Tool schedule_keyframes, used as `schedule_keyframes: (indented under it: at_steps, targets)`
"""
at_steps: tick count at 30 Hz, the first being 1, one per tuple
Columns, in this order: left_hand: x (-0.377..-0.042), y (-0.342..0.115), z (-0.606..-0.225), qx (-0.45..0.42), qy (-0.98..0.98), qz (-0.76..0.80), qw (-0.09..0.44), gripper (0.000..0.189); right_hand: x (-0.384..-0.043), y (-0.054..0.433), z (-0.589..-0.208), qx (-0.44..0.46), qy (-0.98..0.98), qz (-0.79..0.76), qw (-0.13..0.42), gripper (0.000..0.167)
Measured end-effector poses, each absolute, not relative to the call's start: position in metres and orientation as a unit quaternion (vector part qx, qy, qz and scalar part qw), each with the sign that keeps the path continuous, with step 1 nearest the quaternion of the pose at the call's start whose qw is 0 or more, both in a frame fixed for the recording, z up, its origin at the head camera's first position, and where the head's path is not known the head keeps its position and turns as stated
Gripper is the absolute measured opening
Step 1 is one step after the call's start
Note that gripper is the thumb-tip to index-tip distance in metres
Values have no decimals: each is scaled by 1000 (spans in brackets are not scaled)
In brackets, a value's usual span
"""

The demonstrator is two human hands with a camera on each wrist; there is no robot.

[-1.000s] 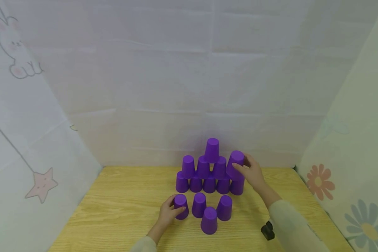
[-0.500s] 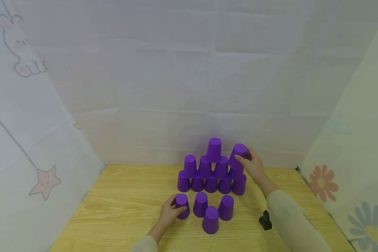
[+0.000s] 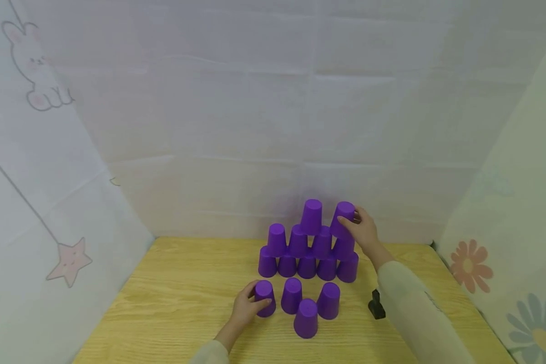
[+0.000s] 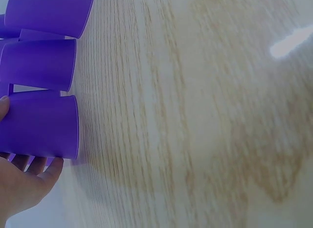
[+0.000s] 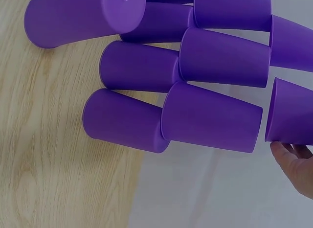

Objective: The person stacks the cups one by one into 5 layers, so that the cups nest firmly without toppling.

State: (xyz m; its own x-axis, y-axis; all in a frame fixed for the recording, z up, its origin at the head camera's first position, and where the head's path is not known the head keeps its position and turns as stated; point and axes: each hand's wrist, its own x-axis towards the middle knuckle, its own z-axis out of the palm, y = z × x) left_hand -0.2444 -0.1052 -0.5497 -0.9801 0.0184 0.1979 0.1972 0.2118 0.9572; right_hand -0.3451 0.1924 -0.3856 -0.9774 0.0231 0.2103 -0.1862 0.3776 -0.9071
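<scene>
My right hand [image 3: 363, 230] holds an upside-down purple cup [image 3: 343, 218] level with the pyramid's third tier. In the right wrist view a narrow gap parts that cup [image 5: 293, 113] from the second-tier cup [image 5: 210, 118] beneath it. To its left, one third-tier cup [image 3: 311, 217] bridges two cups below. Several inverted cups form the second tier, and several more make up the bottom row [image 3: 307, 267]. Nearer the front, my left hand [image 3: 245, 306] grips another inverted cup [image 3: 265, 298] standing on the table, thumb and fingers on opposite sides, as the left wrist view also shows.
Three more inverted purple cups stand right of my left hand: one behind [image 3: 291, 296], one in front [image 3: 306, 319], one at the right [image 3: 329, 301]. A small black object [image 3: 376, 306] lies by my right sleeve. A pale cloth backdrop [image 3: 236, 192] borders the wooden table [image 3: 186, 283].
My right hand has raised its cup from in front of the second tier's right end to above it, slightly leftward relative to the stack. The left hand stays on its cup.
</scene>
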Motion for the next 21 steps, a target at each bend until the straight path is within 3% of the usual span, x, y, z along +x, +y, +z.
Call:
schedule_keyframes:
  at_steps: [16, 21]
  targets:
    - [-242, -105, -546, -71, -768, -632, 75, 50, -352, 186, -386, 40, -824, 559, 82, 59]
    - [-234, -102, -529, -74, -762, -639, 70, 49, -353, 187, -387, 38, -826, 557, 80, 60]
